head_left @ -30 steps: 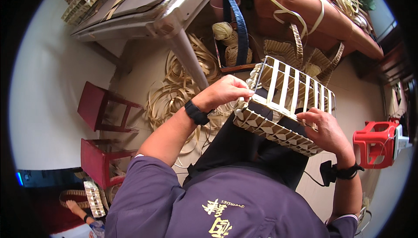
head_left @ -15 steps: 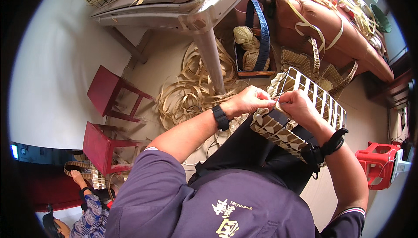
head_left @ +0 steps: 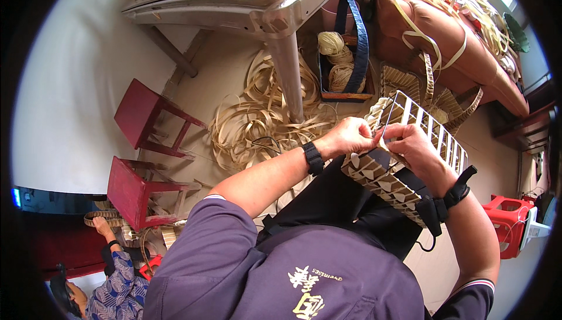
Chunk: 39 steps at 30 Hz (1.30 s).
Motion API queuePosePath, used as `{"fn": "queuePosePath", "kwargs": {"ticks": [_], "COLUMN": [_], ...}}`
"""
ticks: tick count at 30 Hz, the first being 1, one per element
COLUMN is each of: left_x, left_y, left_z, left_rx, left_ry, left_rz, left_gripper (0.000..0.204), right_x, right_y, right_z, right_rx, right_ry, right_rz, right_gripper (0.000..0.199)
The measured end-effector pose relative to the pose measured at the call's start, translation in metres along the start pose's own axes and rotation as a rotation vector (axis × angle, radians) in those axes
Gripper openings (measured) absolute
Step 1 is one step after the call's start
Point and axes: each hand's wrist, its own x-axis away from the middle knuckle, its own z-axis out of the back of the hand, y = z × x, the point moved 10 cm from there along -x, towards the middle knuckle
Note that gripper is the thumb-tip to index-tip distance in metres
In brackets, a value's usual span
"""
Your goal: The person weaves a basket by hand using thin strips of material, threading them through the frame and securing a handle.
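Note:
A basket point(head_left: 383, 186) with a wire frame, partly woven with pale flat strips, rests tilted on my lap. My left hand point(head_left: 349, 137) is closed in a pinch at the frame's upper edge, its fingertips on a pale strip point(head_left: 381, 143). Close beside it, my right hand point(head_left: 417, 147) reaches over the basket and grips the same strip between thumb and fingers. The fingertips of both hands nearly meet near a frame wire. White strips run across the basket's far side, and knotted weaving lines its left end.
Loose strips point(head_left: 246, 127) lie heaped on the floor around a table leg point(head_left: 285, 80). Beyond stands a blue-handled basket point(head_left: 321, 74) holding strip balls. Two red stools point(head_left: 136, 112) are at left, a red plastic stool point(head_left: 504, 220) at right. A co-worker point(head_left: 126, 279) handles a basket lower left.
My hands and the basket have shifted slightly right in view. My right hand's fingers have opened out a little from the tight pinch, showing more of the strip.

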Motion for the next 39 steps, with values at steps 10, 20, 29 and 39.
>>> {"fn": "queuePosePath", "kwargs": {"ticks": [10, 20, 29, 39], "left_x": [0.009, 0.015, 0.001, 0.016], "left_y": [0.050, 0.121, 0.100, 0.026], "left_z": [0.029, -0.009, 0.004, 0.011], "left_rx": [-0.440, -0.279, -0.075, 0.128], "left_ry": [0.226, -0.093, -0.276, -0.235], "left_rz": [-0.317, -0.423, -0.217, -0.319], "left_gripper": [0.035, 0.024, 0.019, 0.021], "right_x": [0.005, 0.001, 0.025, 0.014], "right_y": [-0.038, -0.089, -0.159, -0.052], "right_z": [-0.004, 0.051, 0.083, -0.001], "right_rx": [0.650, 0.461, 0.603, 0.753], "right_ry": [-0.018, 0.116, 0.468, 0.156], "right_rz": [0.154, 0.126, 0.577, 0.504], "right_gripper": [0.024, 0.033, 0.015, 0.014]}}
